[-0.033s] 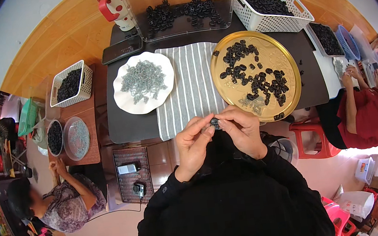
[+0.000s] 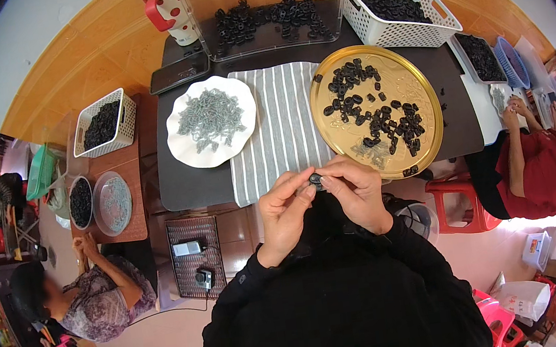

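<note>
Just past the near edge of the table, both hands meet at a small black plastic piece [image 2: 315, 179]. My left hand [image 2: 285, 208] pinches it from the left with thumb and fingertips. From the other side, my right hand [image 2: 356, 195] grips the same piece, thumb against it. The fingers partly cover it, so its exact kind is not clear. Beyond the hands lies a grey-and-white striped cloth [image 2: 278, 118]. To its left, a scalloped white plate [image 2: 180, 149] carries a heap of small grey metal pieces [image 2: 210, 118]. On the right, a round gold tray [image 2: 423, 86] holds scattered black plastic pieces [image 2: 386, 122].
Behind stand a clear bin [image 2: 276, 49] of black pieces, a white basket [image 2: 372, 31], a spotted tumbler [image 2: 173, 13] and a dark phone [image 2: 179, 73]. Other people work at the left [image 2: 108, 291] and right [image 2: 531, 170]. A red stool [image 2: 459, 203] stands at the right.
The small black piece has turned very slightly between my fingertips. Both hands stay in the same place.
</note>
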`<state>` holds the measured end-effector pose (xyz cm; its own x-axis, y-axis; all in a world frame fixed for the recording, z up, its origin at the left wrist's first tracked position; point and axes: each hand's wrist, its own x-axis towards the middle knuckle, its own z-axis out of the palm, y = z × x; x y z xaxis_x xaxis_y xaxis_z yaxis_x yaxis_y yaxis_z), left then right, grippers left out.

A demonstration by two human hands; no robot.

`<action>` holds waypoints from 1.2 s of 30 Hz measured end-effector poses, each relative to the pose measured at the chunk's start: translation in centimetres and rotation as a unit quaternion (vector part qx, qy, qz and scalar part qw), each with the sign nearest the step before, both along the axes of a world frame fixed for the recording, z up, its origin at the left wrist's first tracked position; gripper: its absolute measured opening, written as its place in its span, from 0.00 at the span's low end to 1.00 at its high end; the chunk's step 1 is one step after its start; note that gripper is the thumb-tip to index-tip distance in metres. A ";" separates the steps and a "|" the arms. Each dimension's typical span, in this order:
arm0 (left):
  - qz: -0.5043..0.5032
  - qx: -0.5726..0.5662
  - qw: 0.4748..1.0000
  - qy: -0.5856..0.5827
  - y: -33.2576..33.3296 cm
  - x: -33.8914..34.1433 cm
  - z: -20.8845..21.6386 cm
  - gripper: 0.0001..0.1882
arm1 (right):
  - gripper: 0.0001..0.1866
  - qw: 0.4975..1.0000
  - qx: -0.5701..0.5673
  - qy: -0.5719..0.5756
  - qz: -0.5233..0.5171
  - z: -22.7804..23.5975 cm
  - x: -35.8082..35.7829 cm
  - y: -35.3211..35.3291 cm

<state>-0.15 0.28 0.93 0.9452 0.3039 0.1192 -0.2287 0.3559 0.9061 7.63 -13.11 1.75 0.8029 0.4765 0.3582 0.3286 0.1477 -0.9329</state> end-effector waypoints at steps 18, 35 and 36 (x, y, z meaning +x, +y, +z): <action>0.036 -0.031 0.999 -0.013 -0.6 0.0 -0.6 0.17 | 0.12 0.999 -0.014 -0.048 -0.009 0.4 -0.2 0.0; 0.024 0.003 0.999 -0.027 -0.8 -0.2 -0.2 0.14 | 0.15 0.985 -0.045 -0.162 -0.046 0.6 -1.2 -0.3; 0.023 0.003 0.999 -0.027 -0.8 -0.2 -0.1 0.14 | 0.15 0.985 -0.043 -0.158 -0.054 0.6 -1.4 -0.3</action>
<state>-0.36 -0.56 0.84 0.9222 0.3466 0.1717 -0.2937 0.3386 0.8939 6.28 -13.43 2.37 0.7056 0.4340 0.5602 0.6137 0.0212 -0.7893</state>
